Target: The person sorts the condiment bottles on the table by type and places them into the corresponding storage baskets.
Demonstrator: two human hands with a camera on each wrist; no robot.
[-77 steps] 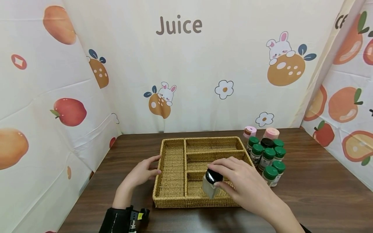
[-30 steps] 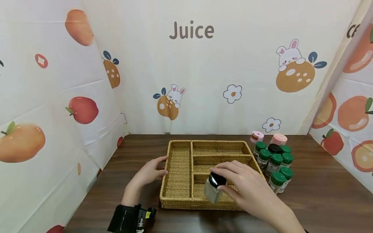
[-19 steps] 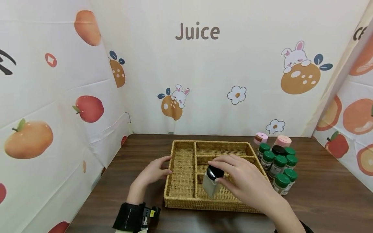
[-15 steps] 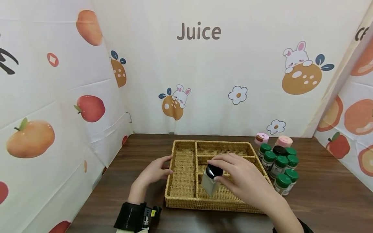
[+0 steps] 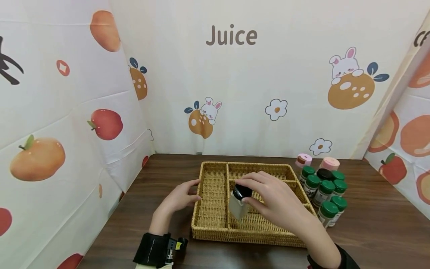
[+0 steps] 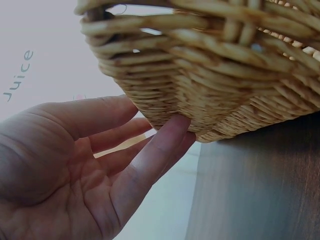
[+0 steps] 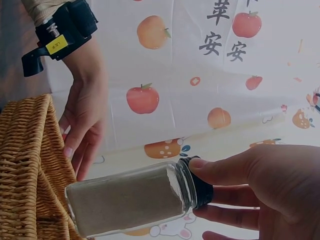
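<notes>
Glass spice jar [image 5: 237,205] hung below the right hand [image 5: 273,200], whose fingers gripped its black cap [image 5: 242,191]; lowering it upright suited the wicker tray [image 5: 215,233], steadied by the left hand's [image 5: 178,197] straight fingers.

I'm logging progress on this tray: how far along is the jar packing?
Nothing is packed yet: the wicker tray shows no jars in it. The right hand holds a black-lidded jar over its compartments; the left hand touches its side. The green-lidded jars wait beside it.
</notes>
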